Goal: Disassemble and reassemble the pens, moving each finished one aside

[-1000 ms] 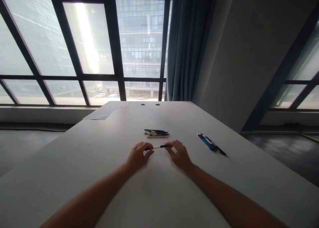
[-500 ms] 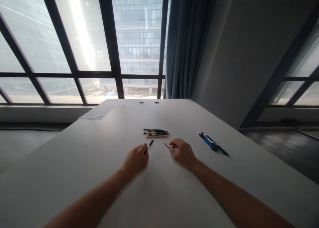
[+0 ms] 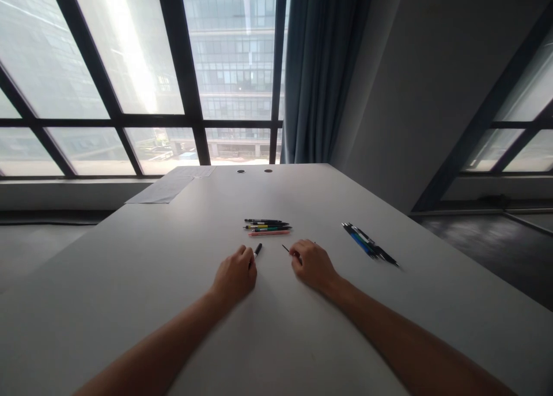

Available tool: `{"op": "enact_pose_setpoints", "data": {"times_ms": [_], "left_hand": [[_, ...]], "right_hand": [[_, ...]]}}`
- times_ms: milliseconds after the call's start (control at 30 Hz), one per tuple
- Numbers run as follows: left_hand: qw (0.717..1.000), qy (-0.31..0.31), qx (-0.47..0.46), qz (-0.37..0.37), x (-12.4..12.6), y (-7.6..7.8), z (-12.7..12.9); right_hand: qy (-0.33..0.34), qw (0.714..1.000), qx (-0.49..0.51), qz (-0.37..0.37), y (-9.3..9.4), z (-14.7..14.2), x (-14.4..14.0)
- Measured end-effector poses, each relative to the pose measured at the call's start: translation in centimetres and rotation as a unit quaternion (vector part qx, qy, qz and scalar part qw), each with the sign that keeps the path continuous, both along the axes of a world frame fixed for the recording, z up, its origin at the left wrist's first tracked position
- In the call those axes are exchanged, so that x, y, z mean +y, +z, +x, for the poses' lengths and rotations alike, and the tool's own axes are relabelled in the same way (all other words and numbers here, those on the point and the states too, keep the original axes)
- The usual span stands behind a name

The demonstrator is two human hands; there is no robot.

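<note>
My left hand point(image 3: 237, 271) is closed around a pen point(image 3: 258, 250) with a black end and a whitish part below it; most of the pen is hidden in the fingers. Facing it across a small gap, my right hand point(image 3: 314, 264) pinches a thin dark rod point(image 3: 286, 248), whose narrow tip points left and away from me. The rod's kind is too small to make out. Just beyond both hands several pens lie in a row, among them a pink pen point(image 3: 268, 233) nearest to me and a yellow-and-green pen point(image 3: 268, 227).
To the right, a second group of pens lies slanted, with a blue pen point(image 3: 360, 243) and black ones. Paper sheets point(image 3: 161, 189) rest at the white table's point(image 3: 268, 338) far left edge. Two round inserts point(image 3: 241, 171) sit near its far end, before windows and a curtain point(image 3: 307, 79).
My right fingers have closed further over the thin rod, so less of it shows. The pen in my left hand sticks out slightly less. The view has shifted a little.
</note>
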State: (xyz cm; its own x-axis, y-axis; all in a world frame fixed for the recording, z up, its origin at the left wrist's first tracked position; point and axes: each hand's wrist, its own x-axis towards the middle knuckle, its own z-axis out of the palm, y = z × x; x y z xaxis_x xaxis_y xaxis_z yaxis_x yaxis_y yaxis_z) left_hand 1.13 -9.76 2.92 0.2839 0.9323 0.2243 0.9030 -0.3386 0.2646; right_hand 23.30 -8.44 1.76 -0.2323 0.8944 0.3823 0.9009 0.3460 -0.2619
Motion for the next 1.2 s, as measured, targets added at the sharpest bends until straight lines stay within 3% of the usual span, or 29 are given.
{"op": "enact_pose_setpoints", "data": {"times_ms": [233,433,533,667,800,1200], "left_hand": [[0.997,0.013,-0.069,-0.012,0.4,-0.1,0.1],[0.989,-0.013,-0.144,0.015,1.0,-0.4,-0.9],[0.990,-0.015,-0.137,-0.016,1.2,0.0,-1.1],[0.992,-0.006,-0.106,-0.072,1.8,0.8,-0.6],[0.994,0.031,-0.066,-0.078,2.6,1.1,0.2],[0.994,0.034,0.034,-0.102,3.7,1.2,1.2]], "right_hand": [[-0.004,0.998,0.036,0.042,-0.2,0.2,-0.1],[-0.065,0.971,0.201,0.109,0.6,2.0,-0.2],[-0.098,0.958,0.248,0.104,1.1,3.7,-0.5],[-0.100,0.978,0.172,0.060,1.2,4.6,-1.5],[-0.079,0.993,0.084,0.015,0.9,3.4,-2.3],[-0.072,0.995,-0.026,-0.065,1.6,0.1,-1.7]]}}
